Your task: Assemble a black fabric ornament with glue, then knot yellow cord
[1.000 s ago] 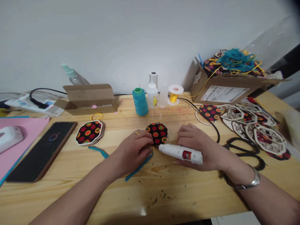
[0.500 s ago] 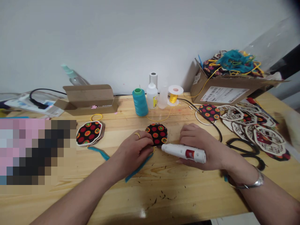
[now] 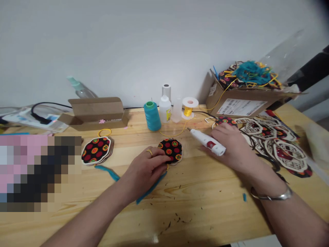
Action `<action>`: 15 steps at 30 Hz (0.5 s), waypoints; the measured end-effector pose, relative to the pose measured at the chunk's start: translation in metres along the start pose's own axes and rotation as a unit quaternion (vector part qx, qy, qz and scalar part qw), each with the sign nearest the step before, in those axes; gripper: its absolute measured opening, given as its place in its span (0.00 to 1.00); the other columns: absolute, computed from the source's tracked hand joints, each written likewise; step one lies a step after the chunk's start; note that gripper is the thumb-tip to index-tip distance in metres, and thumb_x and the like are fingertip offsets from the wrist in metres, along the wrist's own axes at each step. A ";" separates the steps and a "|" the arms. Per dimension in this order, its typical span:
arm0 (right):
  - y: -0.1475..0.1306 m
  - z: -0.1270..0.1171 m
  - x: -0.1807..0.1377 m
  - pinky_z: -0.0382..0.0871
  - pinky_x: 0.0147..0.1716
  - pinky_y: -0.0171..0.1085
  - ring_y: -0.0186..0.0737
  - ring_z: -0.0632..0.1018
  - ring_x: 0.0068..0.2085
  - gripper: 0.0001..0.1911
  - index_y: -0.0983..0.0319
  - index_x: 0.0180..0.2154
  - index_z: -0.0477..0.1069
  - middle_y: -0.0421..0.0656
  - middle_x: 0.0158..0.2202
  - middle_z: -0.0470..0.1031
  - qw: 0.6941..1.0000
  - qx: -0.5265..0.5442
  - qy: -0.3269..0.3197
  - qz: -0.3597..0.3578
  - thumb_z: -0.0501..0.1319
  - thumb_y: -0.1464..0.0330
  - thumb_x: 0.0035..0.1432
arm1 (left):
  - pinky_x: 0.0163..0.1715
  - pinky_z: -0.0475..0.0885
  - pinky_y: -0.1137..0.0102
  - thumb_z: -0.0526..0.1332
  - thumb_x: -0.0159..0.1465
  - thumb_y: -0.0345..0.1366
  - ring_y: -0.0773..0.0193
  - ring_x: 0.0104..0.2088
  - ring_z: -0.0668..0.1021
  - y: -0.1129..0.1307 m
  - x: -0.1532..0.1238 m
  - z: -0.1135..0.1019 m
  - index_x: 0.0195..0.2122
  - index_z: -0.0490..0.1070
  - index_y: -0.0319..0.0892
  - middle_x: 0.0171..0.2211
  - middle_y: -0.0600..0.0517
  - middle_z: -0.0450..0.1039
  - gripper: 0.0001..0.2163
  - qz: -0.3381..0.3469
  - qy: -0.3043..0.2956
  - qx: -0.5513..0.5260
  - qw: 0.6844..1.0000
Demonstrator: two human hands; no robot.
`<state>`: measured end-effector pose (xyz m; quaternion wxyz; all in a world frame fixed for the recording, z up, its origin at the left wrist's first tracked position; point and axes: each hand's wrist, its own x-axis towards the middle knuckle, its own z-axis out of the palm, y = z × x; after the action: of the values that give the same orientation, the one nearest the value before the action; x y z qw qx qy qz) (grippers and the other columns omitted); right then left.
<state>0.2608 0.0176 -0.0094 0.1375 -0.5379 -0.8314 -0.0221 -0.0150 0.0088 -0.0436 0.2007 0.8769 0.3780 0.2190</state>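
Observation:
In the middle of the table lies a black octagonal fabric piece (image 3: 170, 146) with red dots, orange flowers and a pale edge. My left hand (image 3: 151, 168) grips its lower left side, fingers closed on it. Blue tassel thread (image 3: 150, 192) trails from the piece below that hand. My right hand (image 3: 228, 144), closed, holds a white pen-shaped tool (image 3: 207, 141) with a thin dark tip, raised to the right of the piece and apart from it. The tip points up and left. My right palm is hidden.
Similar stacked pieces (image 3: 96, 150) lie left. Behind stand a small open carton (image 3: 99, 123), a teal thread cone (image 3: 152, 116), a white bottle (image 3: 165, 109) and a yellow thread spool (image 3: 190, 103). Rightward are a filled cardboard box (image 3: 239, 103), cut-out frames (image 3: 290, 154) and black-handled scissors (image 3: 273, 163).
My right hand has drawn the tool away from the fabric piece, up and to the right, turning its tip upward. My left hand stays on the piece. The view has shifted slightly.

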 end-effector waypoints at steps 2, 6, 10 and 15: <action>0.002 0.006 0.000 0.56 0.34 0.42 0.47 0.65 0.37 0.17 0.63 0.29 0.66 0.47 0.31 0.69 0.999 -0.045 -0.002 0.011 0.56 0.54 0.52 | 0.42 0.69 0.65 0.56 0.60 0.30 0.62 0.42 0.71 -0.001 0.000 0.001 0.43 0.71 0.46 0.42 0.49 0.69 0.11 0.006 0.006 0.001 1.000; 0.004 0.013 -0.002 0.57 0.35 0.42 0.48 0.65 0.39 0.12 0.64 0.35 0.66 0.49 0.35 0.68 0.998 -0.047 -0.039 0.021 0.57 0.62 0.51 | 0.40 0.70 0.64 0.56 0.60 0.31 0.61 0.41 0.71 -0.001 0.000 0.000 0.42 0.72 0.47 0.41 0.49 0.69 0.11 0.012 0.002 0.004 1.000; 0.008 0.011 -0.003 0.59 0.40 0.44 0.46 0.66 0.41 0.14 0.63 0.40 0.65 0.48 0.39 0.67 0.994 0.029 -0.102 0.005 0.57 0.68 0.49 | 0.39 0.70 0.65 0.56 0.60 0.30 0.62 0.40 0.71 0.001 0.000 -0.001 0.41 0.73 0.46 0.41 0.49 0.68 0.10 0.014 0.000 0.007 1.000; 0.002 -0.011 -0.011 0.57 0.47 0.53 0.54 0.60 0.52 0.32 0.64 0.54 0.56 0.53 0.54 0.59 0.994 0.018 -0.104 -0.007 0.56 0.73 0.44 | 0.39 0.70 0.65 0.56 0.59 0.29 0.62 0.40 0.71 0.001 0.001 -0.001 0.41 0.73 0.46 0.40 0.49 0.69 0.11 0.017 0.005 0.000 1.000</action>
<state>0.2689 0.0072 -0.0021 0.0598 -0.5289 -0.8452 0.0484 -0.0146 0.0089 -0.0424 0.1955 0.8821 0.3636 0.2268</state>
